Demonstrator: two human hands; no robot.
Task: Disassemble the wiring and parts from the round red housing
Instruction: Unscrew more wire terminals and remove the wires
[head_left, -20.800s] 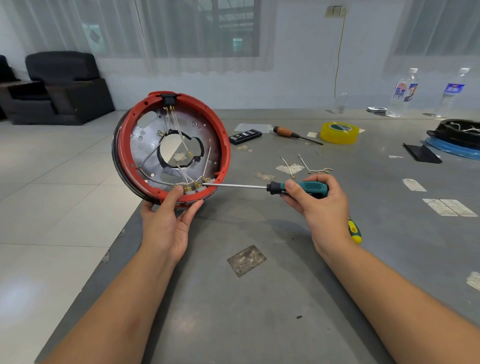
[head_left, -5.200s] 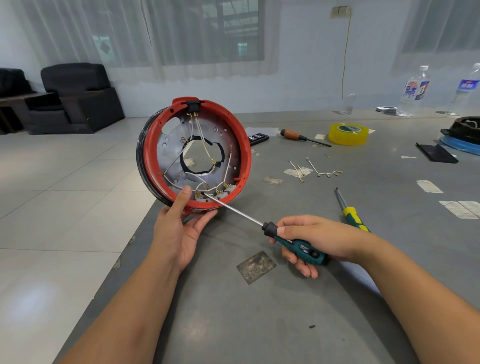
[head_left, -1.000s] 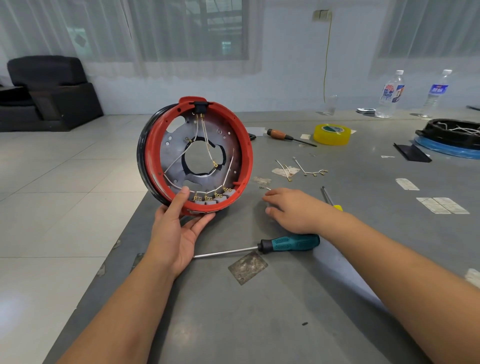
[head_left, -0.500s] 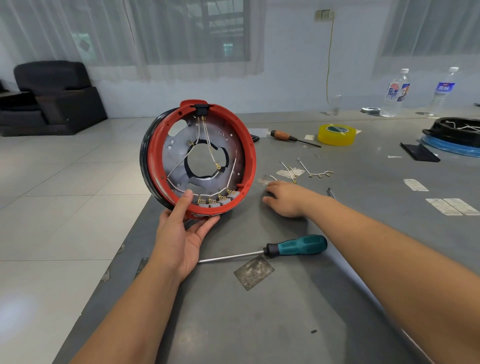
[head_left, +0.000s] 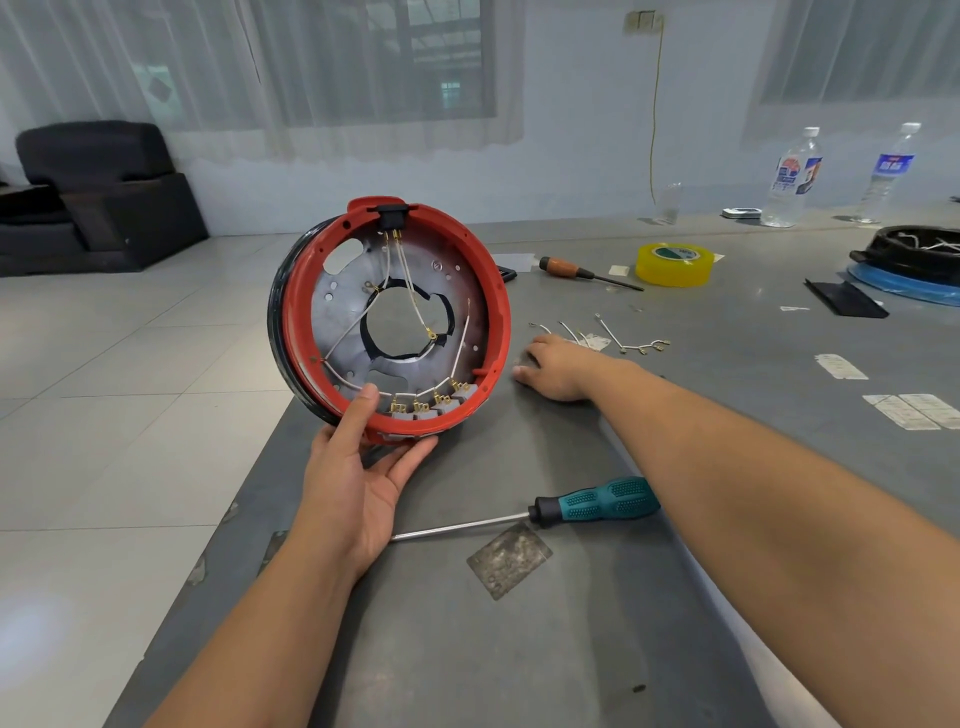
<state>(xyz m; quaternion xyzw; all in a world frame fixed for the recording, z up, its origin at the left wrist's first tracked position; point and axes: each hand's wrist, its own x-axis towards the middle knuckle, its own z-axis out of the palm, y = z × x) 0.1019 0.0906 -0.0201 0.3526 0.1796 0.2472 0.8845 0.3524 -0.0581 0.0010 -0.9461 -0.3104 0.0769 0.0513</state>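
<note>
The round red housing (head_left: 488, 306) stands on edge at the table's left side, its open face toward me. Inside, white wires (head_left: 410, 291) run from a black socket at the top to brass terminals (head_left: 431, 400) along the bottom. My left hand (head_left: 363, 467) grips the lower rim, thumb inside, fingers underneath. My right hand (head_left: 556, 366) lies on the table just right of the housing, fingers lowered to the surface beside loose removed wires (head_left: 623, 340); whether it pinches anything is hidden. The teal-handled screwdriver (head_left: 597, 506) lies on the table below my right forearm.
On the grey table (head_left: 597, 623) lie an orange-handled screwdriver (head_left: 566, 269), a yellow tape roll (head_left: 672, 264), two water bottles (head_left: 792, 179), a black pan on a blue lid (head_left: 919, 260) at far right, and paper scraps. The table's left edge drops to tiled floor.
Compared with about five seconds ago, the teal screwdriver has left my right hand and lies on the table. My right hand reached further toward the loose wires. The housing stays held.
</note>
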